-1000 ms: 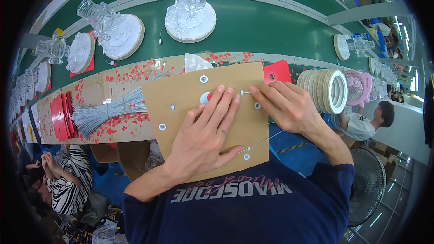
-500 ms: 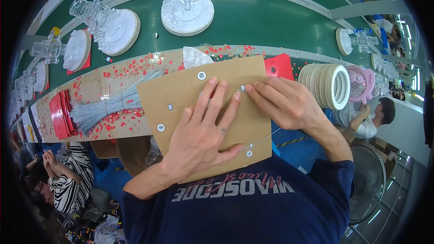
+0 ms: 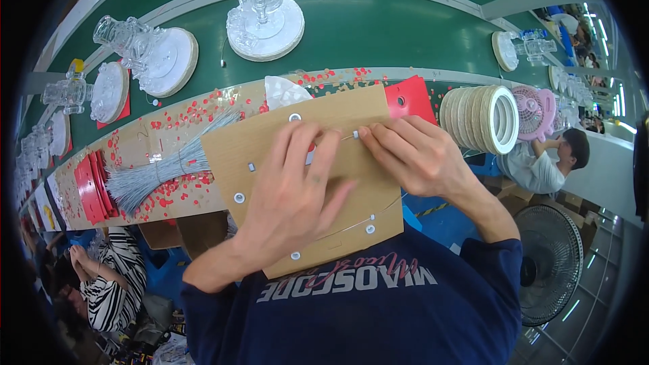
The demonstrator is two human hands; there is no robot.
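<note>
While my left hand (image 3: 291, 192) lies spread flat on the brown cardboard sheet (image 3: 307, 176) at frame centre, seemingly to pin it to the table (image 3: 149, 136), my right hand (image 3: 412, 155) pinches a thin wire (image 3: 348, 136) at a grommet hole near the top edge. Several white-ringed holes dot the flat, rectangular sheet; a wire bundle (image 3: 159, 172) lies to its left.

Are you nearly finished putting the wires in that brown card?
Partly. One thin wire already runs between holes near the bottom of the brown card. The left hand lies flat on the card while the right hand pinches another wire at an upper hole. A big bundle of wires waits beside it, and other holes look empty.
</note>
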